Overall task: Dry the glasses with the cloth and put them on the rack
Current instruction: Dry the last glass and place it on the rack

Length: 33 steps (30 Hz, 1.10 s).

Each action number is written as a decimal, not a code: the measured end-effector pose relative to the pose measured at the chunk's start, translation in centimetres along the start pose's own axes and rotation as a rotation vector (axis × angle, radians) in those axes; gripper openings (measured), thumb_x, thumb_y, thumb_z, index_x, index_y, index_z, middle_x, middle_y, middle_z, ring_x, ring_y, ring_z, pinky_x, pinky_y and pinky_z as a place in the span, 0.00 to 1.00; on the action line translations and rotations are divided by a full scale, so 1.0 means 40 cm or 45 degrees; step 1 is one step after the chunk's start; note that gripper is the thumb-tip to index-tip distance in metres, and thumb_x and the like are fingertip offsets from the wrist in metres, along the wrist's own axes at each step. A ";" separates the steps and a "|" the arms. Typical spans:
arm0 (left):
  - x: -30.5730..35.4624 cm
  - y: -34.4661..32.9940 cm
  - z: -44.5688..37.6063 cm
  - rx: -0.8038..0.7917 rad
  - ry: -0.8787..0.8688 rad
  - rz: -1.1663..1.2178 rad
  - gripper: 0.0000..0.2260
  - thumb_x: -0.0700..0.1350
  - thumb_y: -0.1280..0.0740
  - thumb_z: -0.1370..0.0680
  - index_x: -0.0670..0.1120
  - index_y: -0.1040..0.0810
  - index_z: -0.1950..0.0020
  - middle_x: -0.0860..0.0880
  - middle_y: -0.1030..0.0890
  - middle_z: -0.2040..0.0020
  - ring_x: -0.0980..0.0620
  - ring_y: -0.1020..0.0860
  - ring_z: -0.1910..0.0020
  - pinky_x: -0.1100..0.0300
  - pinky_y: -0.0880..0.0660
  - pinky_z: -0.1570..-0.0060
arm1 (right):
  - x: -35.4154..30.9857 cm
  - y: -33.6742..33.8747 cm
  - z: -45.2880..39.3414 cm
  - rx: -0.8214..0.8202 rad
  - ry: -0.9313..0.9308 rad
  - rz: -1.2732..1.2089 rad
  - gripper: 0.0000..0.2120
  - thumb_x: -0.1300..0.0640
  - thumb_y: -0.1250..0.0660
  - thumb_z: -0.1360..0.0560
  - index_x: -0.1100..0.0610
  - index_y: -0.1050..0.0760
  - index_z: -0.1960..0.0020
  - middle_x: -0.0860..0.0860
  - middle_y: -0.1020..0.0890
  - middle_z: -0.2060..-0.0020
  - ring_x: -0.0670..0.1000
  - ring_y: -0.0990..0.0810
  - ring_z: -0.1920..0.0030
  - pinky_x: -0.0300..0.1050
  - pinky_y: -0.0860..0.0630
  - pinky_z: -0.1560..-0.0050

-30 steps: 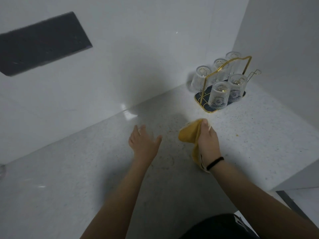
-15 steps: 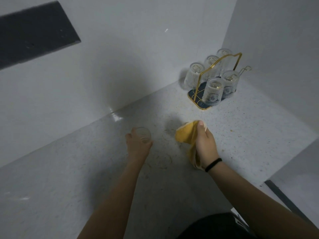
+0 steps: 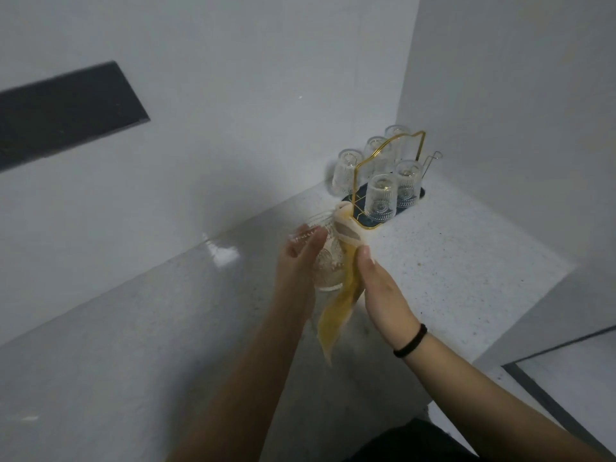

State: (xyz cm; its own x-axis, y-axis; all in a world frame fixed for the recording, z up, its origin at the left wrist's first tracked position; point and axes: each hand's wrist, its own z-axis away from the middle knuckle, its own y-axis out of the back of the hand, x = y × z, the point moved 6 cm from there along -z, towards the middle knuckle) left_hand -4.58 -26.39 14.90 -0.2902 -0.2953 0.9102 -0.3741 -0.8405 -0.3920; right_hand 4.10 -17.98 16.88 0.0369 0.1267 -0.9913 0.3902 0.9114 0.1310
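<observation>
ribbed clear glass (image 3: 325, 261) held above the speckled counter (image 3: 466, 261), the left hand (image 3: 296, 261) gripping its left side. the right hand (image 3: 383, 291) presses the yellow cloth (image 3: 336, 315) against the glass's right side, fingers curled behind the fabric, one end tucked over the rim. far right, five glasses (image 3: 380, 198) sit inverted on the gold wire rack (image 3: 390, 151).

No readable text, label or number anywhere.
</observation>
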 end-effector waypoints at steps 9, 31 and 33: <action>-0.003 -0.141 0.085 -0.079 -0.043 -0.058 0.11 0.54 0.35 0.24 0.51 0.15 0.54 0.47 0.14 0.54 0.49 0.16 0.55 0.56 0.20 0.58 | -0.021 0.103 -0.037 0.141 -0.167 -0.051 0.26 0.39 0.58 0.22 0.47 0.31 0.35 0.46 0.25 0.43 0.50 0.28 0.36 0.45 0.34 0.35; 0.050 -0.184 0.090 -0.038 0.014 -0.202 0.16 0.64 0.34 0.31 0.54 0.15 0.56 0.48 0.14 0.56 0.47 0.15 0.55 0.42 0.20 0.50 | -0.051 0.134 -0.034 0.133 -0.409 -0.283 0.27 0.39 0.53 0.22 0.54 0.24 0.44 0.56 0.18 0.49 0.53 0.20 0.49 0.48 0.24 0.46; 0.059 -0.176 0.072 -0.013 -0.054 -0.263 0.19 0.68 0.35 0.28 0.56 0.15 0.53 0.47 0.14 0.53 0.46 0.16 0.52 0.43 0.20 0.49 | -0.057 0.129 -0.023 0.132 -0.365 -0.264 0.25 0.39 0.53 0.22 0.52 0.24 0.45 0.54 0.19 0.49 0.52 0.21 0.47 0.50 0.25 0.43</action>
State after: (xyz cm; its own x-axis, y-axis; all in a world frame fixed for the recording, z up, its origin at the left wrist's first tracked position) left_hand -0.09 -22.48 20.18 -0.1694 -0.1365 0.9761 -0.4310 -0.8804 -0.1979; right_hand 5.17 -13.20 19.85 0.1978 -0.1852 -0.9626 0.5073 0.8596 -0.0611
